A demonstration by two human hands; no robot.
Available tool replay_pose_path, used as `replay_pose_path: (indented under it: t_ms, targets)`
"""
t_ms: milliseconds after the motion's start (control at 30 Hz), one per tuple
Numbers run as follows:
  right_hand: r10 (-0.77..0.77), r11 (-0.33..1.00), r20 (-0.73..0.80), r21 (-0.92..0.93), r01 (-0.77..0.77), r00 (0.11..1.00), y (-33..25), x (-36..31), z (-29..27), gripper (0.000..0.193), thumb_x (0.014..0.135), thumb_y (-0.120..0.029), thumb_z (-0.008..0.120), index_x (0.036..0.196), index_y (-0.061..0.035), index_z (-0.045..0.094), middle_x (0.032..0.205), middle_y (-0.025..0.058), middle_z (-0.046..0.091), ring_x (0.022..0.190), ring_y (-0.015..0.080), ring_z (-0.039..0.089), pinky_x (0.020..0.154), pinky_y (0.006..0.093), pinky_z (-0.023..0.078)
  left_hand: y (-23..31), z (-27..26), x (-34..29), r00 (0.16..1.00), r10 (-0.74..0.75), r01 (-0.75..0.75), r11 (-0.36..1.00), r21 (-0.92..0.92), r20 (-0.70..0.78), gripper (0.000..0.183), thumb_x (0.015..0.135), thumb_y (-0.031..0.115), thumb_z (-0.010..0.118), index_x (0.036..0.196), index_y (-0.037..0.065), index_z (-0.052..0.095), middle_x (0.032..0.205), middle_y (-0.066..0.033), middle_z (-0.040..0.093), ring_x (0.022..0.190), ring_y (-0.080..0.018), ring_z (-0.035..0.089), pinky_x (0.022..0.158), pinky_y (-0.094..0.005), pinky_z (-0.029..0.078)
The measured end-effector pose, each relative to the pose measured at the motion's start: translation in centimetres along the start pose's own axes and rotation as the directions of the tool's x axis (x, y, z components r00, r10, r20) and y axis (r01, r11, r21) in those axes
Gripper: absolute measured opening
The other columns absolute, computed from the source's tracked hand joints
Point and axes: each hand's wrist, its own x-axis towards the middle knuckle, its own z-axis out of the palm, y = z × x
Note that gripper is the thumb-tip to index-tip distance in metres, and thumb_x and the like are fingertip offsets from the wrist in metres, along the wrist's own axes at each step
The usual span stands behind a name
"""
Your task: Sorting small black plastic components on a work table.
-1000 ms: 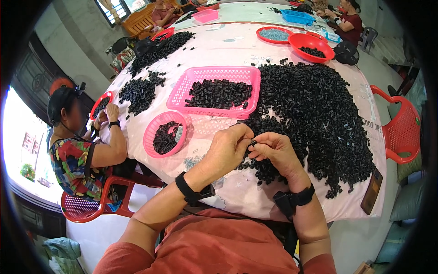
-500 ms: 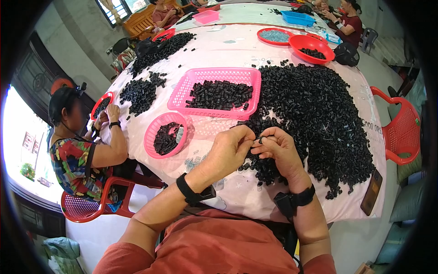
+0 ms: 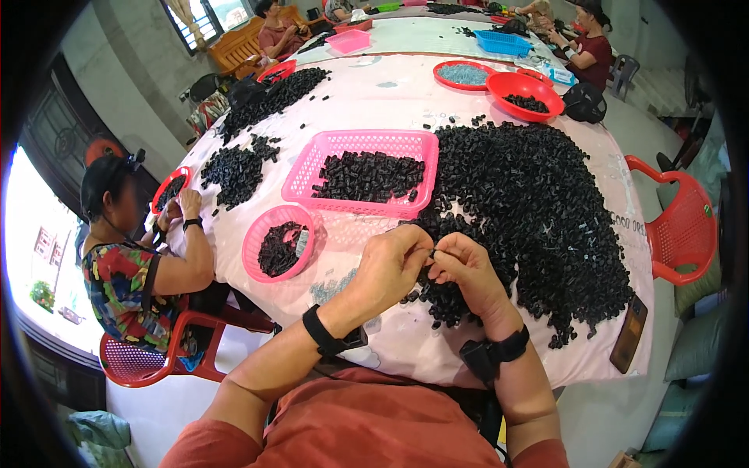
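Pinching a small black plastic piece near frame centre, our bare left hand and bare right hand have fingertips closed.

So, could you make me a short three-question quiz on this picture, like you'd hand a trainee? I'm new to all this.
1. True or false: a phone lies on the table, to the right of the big black heap.
2. What shape is the smaller pink basket, left of the person's left hand? A) Square B) Round C) Triangular
3. Fill in the gap: the left hand and the right hand meet, their fingertips at a small ____ piece.

Key: 1. True. 2. B, round. 3. Black.
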Motion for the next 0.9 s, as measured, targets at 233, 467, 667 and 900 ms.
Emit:
replay_pose_path:
  t_ms: [233,467,667,900]
  targets:
    - [-0.024,0.998,-0.001,-0.062,0.024,1.000,0.1,0.0,-0.1,0.016,0.096,-0.011,0.063,0.109,-0.0016,0.064,0.090,0.0039,0.070,0.074,0.0087,0.065,0.066,0.0205,0.051,-0.2,0.2,0.0,1.000,0.004,-0.004,1.000,-0.028,-0.012,0.006,0.088,0.004,0.066,0.093,0.002,0.068,0.078,-0.0086,0.069,0.068,-0.0161,0.065,0.061,-0.0296,0.050]
    - [-0.033,0.999,-0.014,0.020,0.033,0.999,0.1,0.0,0.3,0.014,0.096,-0.009,0.063,0.108,-0.0006,0.064,0.092,0.0059,0.070,0.078,0.0115,0.069,0.069,0.0214,0.055,-0.3,0.4,-0.2,0.997,-0.080,0.079,0.995,-0.059,-0.009,0.007,0.088,0.005,0.067,0.093,0.000,0.068,0.079,-0.0078,0.069,0.068,-0.0146,0.065,0.064,-0.0293,0.052]
    - [-0.083,0.996,-0.027,-0.042,0.082,0.996,0.4,0.1,0.5,0.013,0.096,-0.008,0.063,0.106,-0.0004,0.063,0.093,0.0067,0.070,0.077,0.0119,0.069,0.069,0.0217,0.055,-0.4,0.6,-0.4,0.996,-0.090,0.090,0.994,-0.056,-0.005,0.007,0.088,0.004,0.066,0.094,0.000,0.068,0.084,-0.0091,0.069,0.072,-0.0152,0.065,0.065,-0.0298,0.052]
    - [-0.103,0.994,-0.037,0.020,0.104,0.994,0.7,0.2,0.1,0.013,0.096,-0.007,0.061,0.107,-0.0003,0.062,0.094,0.0073,0.070,0.078,0.0123,0.069,0.069,0.0224,0.056,-1.2,1.7,-0.9,0.985,0.142,-0.146,0.989,-0.038,-0.097,0.011,0.090,0.001,0.064,0.099,-0.002,0.068,0.091,-0.0090,0.066,0.080,-0.0149,0.065,0.070,-0.0278,0.051]
